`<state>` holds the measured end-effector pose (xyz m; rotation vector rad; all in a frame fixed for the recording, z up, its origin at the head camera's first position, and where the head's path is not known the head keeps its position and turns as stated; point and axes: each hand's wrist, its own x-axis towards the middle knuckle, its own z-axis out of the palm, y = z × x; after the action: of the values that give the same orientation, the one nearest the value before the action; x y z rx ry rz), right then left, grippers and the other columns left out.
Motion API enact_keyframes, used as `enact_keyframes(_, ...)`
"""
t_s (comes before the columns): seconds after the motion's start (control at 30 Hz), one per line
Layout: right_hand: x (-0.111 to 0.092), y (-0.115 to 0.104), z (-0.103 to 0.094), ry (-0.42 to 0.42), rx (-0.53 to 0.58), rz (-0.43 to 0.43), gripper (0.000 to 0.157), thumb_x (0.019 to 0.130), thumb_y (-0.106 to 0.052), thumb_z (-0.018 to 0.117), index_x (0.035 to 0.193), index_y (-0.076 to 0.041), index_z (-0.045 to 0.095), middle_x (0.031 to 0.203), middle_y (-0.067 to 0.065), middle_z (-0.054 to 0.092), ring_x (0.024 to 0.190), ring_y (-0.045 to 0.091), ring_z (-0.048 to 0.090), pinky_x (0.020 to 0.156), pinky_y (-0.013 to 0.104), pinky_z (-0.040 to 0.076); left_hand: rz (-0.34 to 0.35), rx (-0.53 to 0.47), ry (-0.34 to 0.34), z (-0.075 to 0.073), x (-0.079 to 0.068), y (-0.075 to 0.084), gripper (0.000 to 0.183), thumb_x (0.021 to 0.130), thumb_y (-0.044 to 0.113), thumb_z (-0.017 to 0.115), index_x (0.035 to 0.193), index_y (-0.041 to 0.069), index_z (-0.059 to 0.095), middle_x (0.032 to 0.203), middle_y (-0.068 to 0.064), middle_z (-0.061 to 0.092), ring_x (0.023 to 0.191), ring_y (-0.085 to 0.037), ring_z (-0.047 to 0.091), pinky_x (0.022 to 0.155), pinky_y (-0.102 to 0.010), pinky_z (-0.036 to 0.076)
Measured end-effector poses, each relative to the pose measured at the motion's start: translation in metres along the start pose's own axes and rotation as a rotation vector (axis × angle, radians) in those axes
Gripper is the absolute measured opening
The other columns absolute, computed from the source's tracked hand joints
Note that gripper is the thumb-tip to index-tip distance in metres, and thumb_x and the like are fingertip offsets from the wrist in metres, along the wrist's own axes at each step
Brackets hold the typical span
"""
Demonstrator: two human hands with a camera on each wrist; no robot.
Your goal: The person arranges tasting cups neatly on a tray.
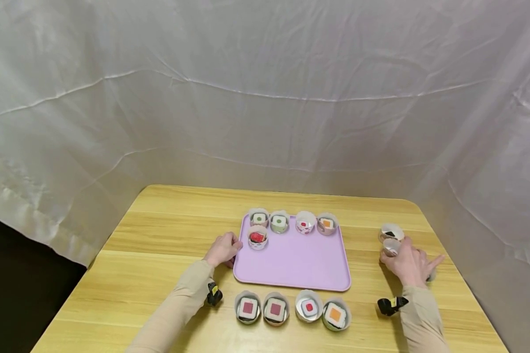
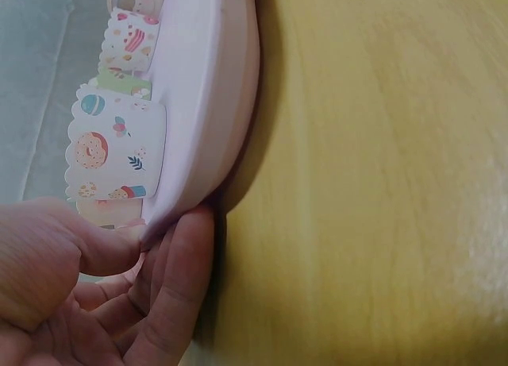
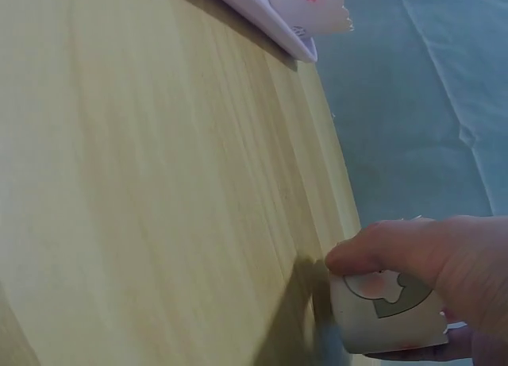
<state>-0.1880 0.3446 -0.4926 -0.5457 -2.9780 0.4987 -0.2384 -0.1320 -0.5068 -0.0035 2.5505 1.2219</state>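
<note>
My left hand (image 1: 223, 249) pinches the left rim of a lilac tray (image 1: 291, 267), thumb on top and fingers beneath, as the left wrist view shows. Along the tray's back edge stand several paper baking cups with toy sushi rolls inside; in front of them at the left is a cup with a red topping (image 1: 258, 238). On the right side of the table, my right hand (image 1: 408, 264) grips a pale paper cup (image 3: 389, 322) by its side, thumb on the printed wall. Just behind it stands another cup (image 1: 391, 231) with a dark piece in it.
In front of the tray, a row of cups holds sushi rolls: two with dark red centres (image 1: 248, 308), one with a red centre (image 1: 309, 308), one with an orange centre (image 1: 335, 315). Another cup (image 1: 431, 275) is mostly hidden behind my right hand. Grey curtains (image 1: 265, 122) surround the wooden table (image 1: 168, 240).
</note>
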Motion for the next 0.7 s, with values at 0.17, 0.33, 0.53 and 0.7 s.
enact_keyframes(0.17,-0.004,-0.002,-0.001,0.041,0.055,0.003,0.079,0.081,-0.03,0.076,0.136,0.011,0.038,0.118,0.043,0.058,0.113,0.064,0.048,0.114,0.079,-0.013,-0.001,0.009,0.001,0.0,0.0,0.0,0.017,0.103,0.015,0.054,0.095,0.001,0.056,0.075,-0.012,0.062,0.055,-0.017,0.062,0.048,-0.028,0.057)
enact_keyframes(0.33,-0.007,-0.008,-0.003,0.075,0.095,0.007,0.081,0.079,-0.028,0.077,0.138,0.011,0.037,0.123,0.042,0.056,0.114,0.064,0.05,0.115,0.078,-0.012,-0.001,0.005,0.001,0.001,0.0,0.0,0.017,0.103,0.015,0.054,0.095,0.001,0.056,0.075,-0.012,0.062,0.055,-0.017,0.062,0.048,-0.029,0.058)
enact_keyframes(0.53,-0.009,-0.014,-0.006,0.108,0.123,-0.011,0.077,0.077,-0.027,0.077,0.133,0.013,0.04,0.12,0.04,0.057,0.113,0.062,0.052,0.115,0.079,-0.009,-0.002,-0.005,0.001,0.0,-0.001,0.001,0.016,0.103,0.014,0.054,0.094,0.001,0.055,0.075,-0.012,0.062,0.055,-0.017,0.062,0.048,-0.029,0.058)
enact_keyframes(0.7,-0.012,-0.02,-0.008,0.1,0.159,-0.019,0.074,0.076,-0.027,0.079,0.126,0.014,0.042,0.121,0.039,0.055,0.114,0.062,0.051,0.115,0.08,-0.008,-0.003,-0.005,0.001,0.0,-0.001,0.001,0.017,0.103,0.015,0.054,0.095,0.0,0.056,0.075,-0.012,0.062,0.055,-0.017,0.062,0.048,-0.029,0.058)
